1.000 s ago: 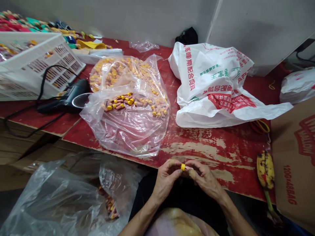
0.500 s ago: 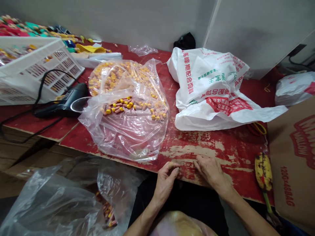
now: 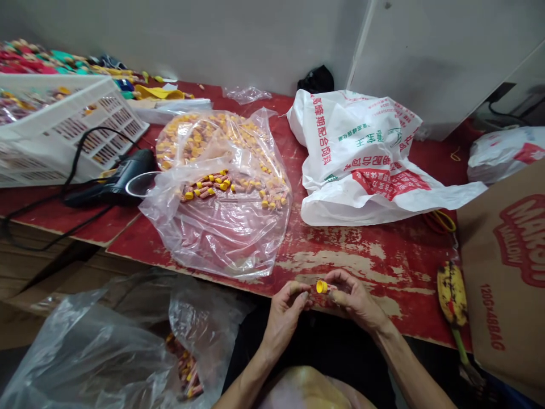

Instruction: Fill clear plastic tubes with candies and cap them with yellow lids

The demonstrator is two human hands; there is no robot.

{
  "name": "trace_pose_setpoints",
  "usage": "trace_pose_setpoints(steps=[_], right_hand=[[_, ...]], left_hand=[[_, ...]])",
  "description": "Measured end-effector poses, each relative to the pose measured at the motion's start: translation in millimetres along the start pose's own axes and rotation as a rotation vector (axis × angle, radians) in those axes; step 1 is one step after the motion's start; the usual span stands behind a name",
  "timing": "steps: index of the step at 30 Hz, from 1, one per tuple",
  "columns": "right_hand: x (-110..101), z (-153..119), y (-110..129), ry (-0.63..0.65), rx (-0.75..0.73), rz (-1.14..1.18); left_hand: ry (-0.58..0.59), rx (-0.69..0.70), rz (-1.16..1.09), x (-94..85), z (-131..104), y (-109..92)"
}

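Observation:
Between the thumb and fingers of my right hand [image 3: 360, 301] is a small tube piece [image 3: 322, 287] with a hollow yellow end and a reddish patterned body. Its yellow end points left, toward my left hand [image 3: 283, 312]. My left thumb and index finger come together in a pinch just left of the piece, apart from it; whatever they hold, if anything, is too small to make out. Both hands are at the front edge of the worn red table [image 3: 336, 258]. A clear plastic bag [image 3: 230, 238] beyond my left hand holds many similar yellow-ended pieces.
At the left stand a white plastic basket [image 3: 96, 128] and a black heat gun [image 3: 123, 176] with its cord. A white printed sack [image 3: 357, 159] lies at the back. A banana [image 3: 452, 292] and a cardboard box [image 3: 498, 250] are on the right. Another clear bag [image 3: 106, 352] hangs below left.
My right hand has turned, and the yellow-ended tube piece now shows in its fingers. My left hand keeps nearly the same pinched pose. The camera view has shifted slightly.

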State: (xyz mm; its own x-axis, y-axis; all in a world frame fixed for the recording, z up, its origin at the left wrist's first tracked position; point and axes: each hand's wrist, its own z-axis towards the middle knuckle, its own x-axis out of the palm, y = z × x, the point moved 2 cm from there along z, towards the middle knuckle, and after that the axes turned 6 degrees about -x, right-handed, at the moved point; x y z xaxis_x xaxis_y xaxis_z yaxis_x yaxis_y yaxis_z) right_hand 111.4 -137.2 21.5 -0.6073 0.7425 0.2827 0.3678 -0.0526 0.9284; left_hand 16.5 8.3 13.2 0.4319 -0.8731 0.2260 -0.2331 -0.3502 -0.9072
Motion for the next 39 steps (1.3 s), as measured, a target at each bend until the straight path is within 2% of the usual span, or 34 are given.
trace_pose_setpoints(steps=[5,7,10,12,15,17,19,21,23,27,30,35,37,39], right_hand=[[18.5,-4.4,12.7,0.098,-0.050,-0.072],[21.7,-4.6,12.3,0.085,-0.079,-0.097],[18.6,-2.6,3.5,0.030,-0.032,-0.172],[14.2,-1.5,-1.3,0.044,0.010,-0.282],[7.1,-1.7,4.9,0.091,-0.064,-0.476],[1.4,-2.2,16.8,0.056,-0.210,-0.764],[-4.9,-1.8,26.4,-0.019,-0.316,-1.224],[-11.9,0.7,28.0,-0.068,-0.331,-1.643],[-19.0,4.8,22.0,-0.053,-0.303,-1.852],[-28.1,12.3,8.9,0.028,-0.318,-1.863],[-29.1,15.4,8.6,0.074,-0.299,-1.810],[-28.1,18.4,17.2,0.041,-0.241,-1.735],[-28.1,17.4,18.8,0.009,-0.210,-1.588],[-27.0,14.2,16.5,-0.047,-0.165,-1.286]], left_hand=[[0.101,-0.015,-0.135,8.0,-2.0,-1.7],[0.113,-0.006,-0.178,8.5,-2.5,-3.2],[0.111,0.024,-0.186,6.4,-2.5,-4.1],[0.120,0.028,-0.168,4.5,-2.1,-2.3],[0.105,0.037,-0.104,1.1,-1.2,2.4],[0.051,0.045,-0.059,-1.5,-0.5,4.8],[-0.011,0.027,-0.044,-3.5,0.3,6.0],[-0.044,0.002,-0.055,-4.4,1.0,5.7],[-0.057,-0.012,-0.063,-4.6,1.6,4.5],[-0.055,-0.045,-0.086,-4.0,4.1,2.8],[-0.052,-0.073,-0.104,-2.5,7.8,2.8],[-0.025,-0.090,-0.099,2.4,12.4,3.6],[-0.023,-0.071,-0.111,2.3,10.8,4.0],[-0.027,-0.046,-0.121,0.2,7.1,4.1]])
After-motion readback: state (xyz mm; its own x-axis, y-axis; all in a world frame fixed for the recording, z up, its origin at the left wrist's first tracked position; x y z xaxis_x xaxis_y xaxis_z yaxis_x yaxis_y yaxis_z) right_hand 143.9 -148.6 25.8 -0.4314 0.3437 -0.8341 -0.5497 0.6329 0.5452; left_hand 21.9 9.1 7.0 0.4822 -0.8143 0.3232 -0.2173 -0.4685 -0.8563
